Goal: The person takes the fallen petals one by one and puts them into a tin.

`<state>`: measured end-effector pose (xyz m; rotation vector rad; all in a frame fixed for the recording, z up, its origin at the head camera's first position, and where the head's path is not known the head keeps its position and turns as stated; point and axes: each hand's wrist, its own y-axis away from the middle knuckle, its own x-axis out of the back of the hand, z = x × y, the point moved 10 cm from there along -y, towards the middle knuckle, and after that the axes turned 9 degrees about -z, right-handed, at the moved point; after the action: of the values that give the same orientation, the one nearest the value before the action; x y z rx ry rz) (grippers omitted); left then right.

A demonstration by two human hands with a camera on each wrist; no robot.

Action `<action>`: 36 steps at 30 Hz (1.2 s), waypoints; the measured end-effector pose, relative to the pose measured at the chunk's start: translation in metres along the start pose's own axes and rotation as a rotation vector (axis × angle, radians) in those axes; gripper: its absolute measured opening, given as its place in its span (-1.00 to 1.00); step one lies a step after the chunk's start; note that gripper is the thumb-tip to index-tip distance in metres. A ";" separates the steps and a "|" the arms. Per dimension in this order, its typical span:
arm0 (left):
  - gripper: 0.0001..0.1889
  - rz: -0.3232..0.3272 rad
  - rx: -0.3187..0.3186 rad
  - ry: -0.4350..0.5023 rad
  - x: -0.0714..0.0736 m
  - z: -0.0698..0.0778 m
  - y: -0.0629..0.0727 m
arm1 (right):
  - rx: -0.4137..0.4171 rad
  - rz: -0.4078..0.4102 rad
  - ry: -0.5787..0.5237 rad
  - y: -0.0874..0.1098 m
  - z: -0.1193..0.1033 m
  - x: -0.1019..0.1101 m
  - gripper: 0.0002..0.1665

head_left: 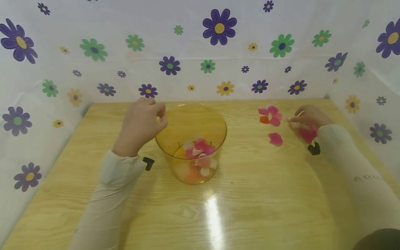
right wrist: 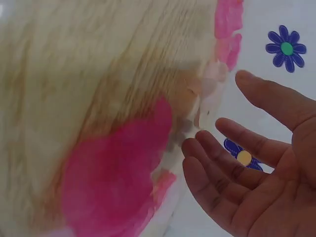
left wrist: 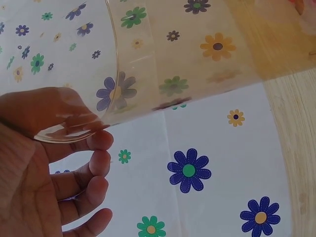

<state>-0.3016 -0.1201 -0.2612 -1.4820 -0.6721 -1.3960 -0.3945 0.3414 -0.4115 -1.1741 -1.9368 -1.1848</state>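
Observation:
A clear amber plastic bowl (head_left: 192, 114), deep and wide-rimmed, stands on the table with pink, white and peach petals (head_left: 203, 156) at its bottom. My left hand (head_left: 140, 121) pinches the bowl's left rim. In the left wrist view, the thumb shows through the clear wall, and the other fingers (left wrist: 98, 163) curl outside it. On the right, my right hand (head_left: 309, 116) is low over a group of pale and pink petals (head_left: 307, 133). The right wrist view shows its fingers (right wrist: 237, 143) loosely spread beside the petals, with nothing gripped; a large pink petal (right wrist: 113, 177) lies nearest the camera.
More pink petals (head_left: 272, 113) and one red-orange petal (head_left: 264, 119) lie between bowl and right hand, with a single pink petal (head_left: 275, 139) nearer. Black pieces (head_left: 148, 163) show by both wrists. A flower-printed white sheet (head_left: 187, 45) encloses the wooden table (head_left: 256, 208) at back and sides.

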 end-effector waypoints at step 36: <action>-0.90 -0.041 0.018 -0.010 -0.003 -0.002 -0.001 | 0.508 0.236 0.017 0.090 -0.275 0.012 -0.77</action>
<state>-0.3042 -0.1208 -0.2645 -1.4693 -0.7227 -1.4108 -0.3114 0.1190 -0.2453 -1.0685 -1.8697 -0.5322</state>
